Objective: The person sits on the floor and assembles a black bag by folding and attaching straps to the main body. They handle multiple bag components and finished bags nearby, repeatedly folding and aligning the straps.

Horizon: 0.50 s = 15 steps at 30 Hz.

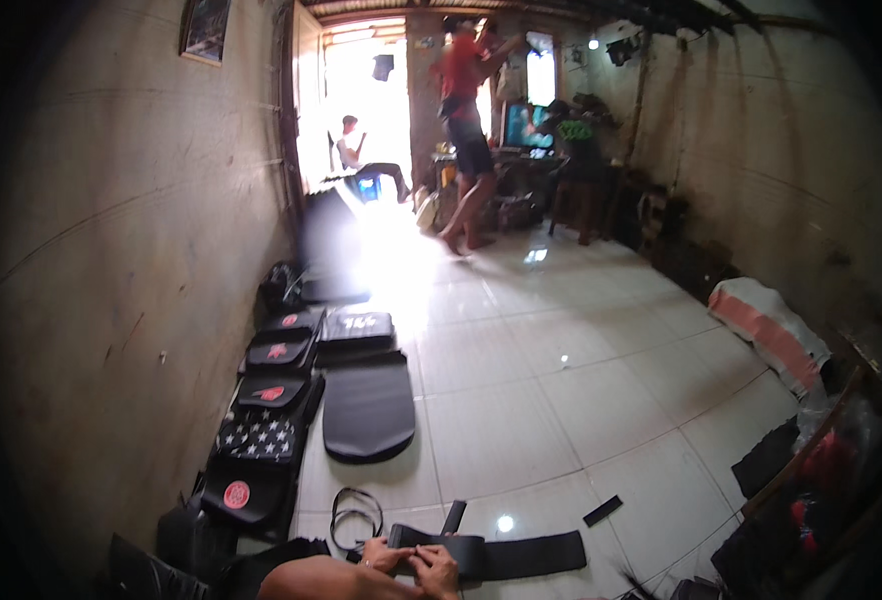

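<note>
At the lower edge, my left hand (381, 554) and my right hand (434, 571) are close together, fingers closed on the left end of a wide black strip (536, 556). The strip lies on the tiles and stretches out to the right. Its material is too dark to make out. A narrow black strap piece (455, 517) sticks up behind it. Just beyond my left hand is a thin black cord (358, 505) in loops. Off to the right, a short black strip (603, 511) lies apart on the floor.
Several black bags with printed flaps (251, 495) line the left wall. Beside them lies a rounded black panel (369, 410). A white-and-red sack (769, 325) leans at the right wall. One person in red (464, 75) stands far off; others sit by the screen and doorway.
</note>
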Each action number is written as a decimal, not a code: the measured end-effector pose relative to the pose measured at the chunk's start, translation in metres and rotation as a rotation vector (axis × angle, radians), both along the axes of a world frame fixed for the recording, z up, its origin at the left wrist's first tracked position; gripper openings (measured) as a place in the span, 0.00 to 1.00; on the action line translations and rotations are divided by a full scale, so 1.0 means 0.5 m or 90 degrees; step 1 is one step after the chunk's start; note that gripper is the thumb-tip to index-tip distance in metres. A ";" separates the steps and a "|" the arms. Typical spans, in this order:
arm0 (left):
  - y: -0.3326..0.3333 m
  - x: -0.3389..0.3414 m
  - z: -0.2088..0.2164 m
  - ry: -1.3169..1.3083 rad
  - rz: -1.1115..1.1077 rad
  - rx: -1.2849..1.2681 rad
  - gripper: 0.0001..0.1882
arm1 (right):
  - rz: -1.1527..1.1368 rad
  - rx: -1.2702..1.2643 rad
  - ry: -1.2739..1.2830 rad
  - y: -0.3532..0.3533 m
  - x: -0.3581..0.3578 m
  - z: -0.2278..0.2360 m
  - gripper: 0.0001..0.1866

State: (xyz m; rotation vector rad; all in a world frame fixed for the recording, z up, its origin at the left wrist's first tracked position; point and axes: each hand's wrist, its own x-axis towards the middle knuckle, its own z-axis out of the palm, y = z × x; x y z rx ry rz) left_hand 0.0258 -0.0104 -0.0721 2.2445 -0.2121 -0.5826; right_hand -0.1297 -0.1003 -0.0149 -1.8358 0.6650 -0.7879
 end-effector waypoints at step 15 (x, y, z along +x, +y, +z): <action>-0.022 -0.072 0.147 0.331 0.016 -0.288 0.16 | -0.770 0.069 0.149 -0.412 -0.374 -0.145 0.09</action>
